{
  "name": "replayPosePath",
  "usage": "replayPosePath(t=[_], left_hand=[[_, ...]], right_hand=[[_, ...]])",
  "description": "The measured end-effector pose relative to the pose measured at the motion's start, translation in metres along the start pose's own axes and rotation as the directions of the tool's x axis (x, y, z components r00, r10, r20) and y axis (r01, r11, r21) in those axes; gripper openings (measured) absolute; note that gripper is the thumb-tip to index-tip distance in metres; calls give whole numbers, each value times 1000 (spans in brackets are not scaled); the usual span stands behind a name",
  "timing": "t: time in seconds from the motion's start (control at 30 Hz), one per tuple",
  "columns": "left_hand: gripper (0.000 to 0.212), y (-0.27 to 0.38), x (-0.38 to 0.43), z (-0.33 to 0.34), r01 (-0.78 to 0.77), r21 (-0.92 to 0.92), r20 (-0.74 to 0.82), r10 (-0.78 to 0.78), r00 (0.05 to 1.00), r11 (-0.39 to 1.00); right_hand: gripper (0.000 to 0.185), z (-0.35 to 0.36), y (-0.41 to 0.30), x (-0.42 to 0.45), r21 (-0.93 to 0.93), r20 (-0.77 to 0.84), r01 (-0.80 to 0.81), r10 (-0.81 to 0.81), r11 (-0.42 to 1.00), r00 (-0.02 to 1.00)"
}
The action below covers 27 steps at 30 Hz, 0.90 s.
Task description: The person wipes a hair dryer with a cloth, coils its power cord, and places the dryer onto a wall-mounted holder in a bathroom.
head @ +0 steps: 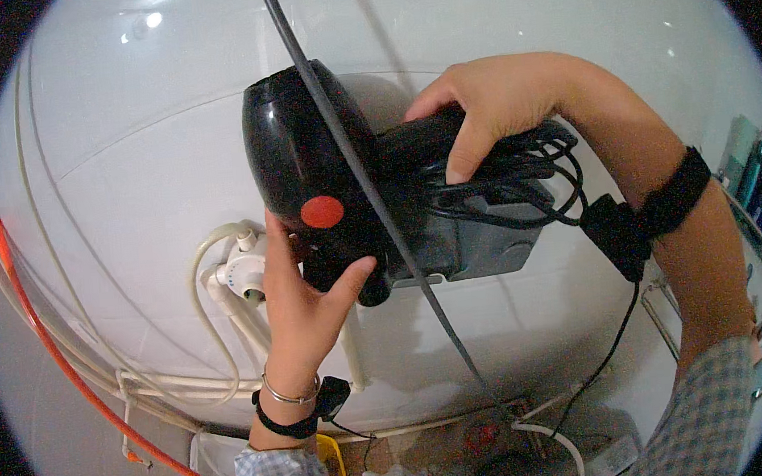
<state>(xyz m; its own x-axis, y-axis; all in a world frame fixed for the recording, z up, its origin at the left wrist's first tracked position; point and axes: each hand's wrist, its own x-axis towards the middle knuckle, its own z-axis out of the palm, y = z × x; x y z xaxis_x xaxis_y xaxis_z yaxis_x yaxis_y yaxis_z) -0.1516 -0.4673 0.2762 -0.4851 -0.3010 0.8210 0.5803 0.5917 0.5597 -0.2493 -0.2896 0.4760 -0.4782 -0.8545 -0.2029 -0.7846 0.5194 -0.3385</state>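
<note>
A black hair dryer [280, 152] with a red disc lies sideways against the white wall, its narrower end towards the top. My right hand [498, 101] grips its handle, and a coiled black cord [519, 207] hangs beneath my thumb. At the dryer's lower end, my left hand [305, 297] cups the black body between thumb and fingers; my fingertips are partly hidden. Behind the dryer and cord is a dark grey plastic holder [495, 239] on the wall. How firmly the dryer sits in it is not visible.
A dark rod or cable [441, 314] crosses diagonally before the dryer. Beside my left hand is a white valve [241, 269] with hoses and pipes. An orange hose [62, 364] runs down the left. Bottles [755, 168] stand far right; a white basket [221, 462] is below.
</note>
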Motion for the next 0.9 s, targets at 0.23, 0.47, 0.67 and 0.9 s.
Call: replayPosePath(t=[0.23, 0.47, 0.67, 0.9], left_hand=[[78, 16, 7, -5, 46, 72, 74, -51, 996, 996], [74, 11, 4, -6, 2, 97, 61, -8, 998, 995], [60, -1, 2, -4, 39, 69, 51, -42, 998, 997], [60, -2, 4, 2, 58, -18, -9, -58, 998, 998]], right_hand=[[52, 32, 25, -28, -403, -506, 1, -223, 915, 833], [47, 46, 39, -39, -731, -568, -97, -523, 675, 636], [46, 59, 56, -46, -788, -576, -99, -669, 608, 470], [46, 101, 58, -95, -723, -634, -194, -524, 663, 568]])
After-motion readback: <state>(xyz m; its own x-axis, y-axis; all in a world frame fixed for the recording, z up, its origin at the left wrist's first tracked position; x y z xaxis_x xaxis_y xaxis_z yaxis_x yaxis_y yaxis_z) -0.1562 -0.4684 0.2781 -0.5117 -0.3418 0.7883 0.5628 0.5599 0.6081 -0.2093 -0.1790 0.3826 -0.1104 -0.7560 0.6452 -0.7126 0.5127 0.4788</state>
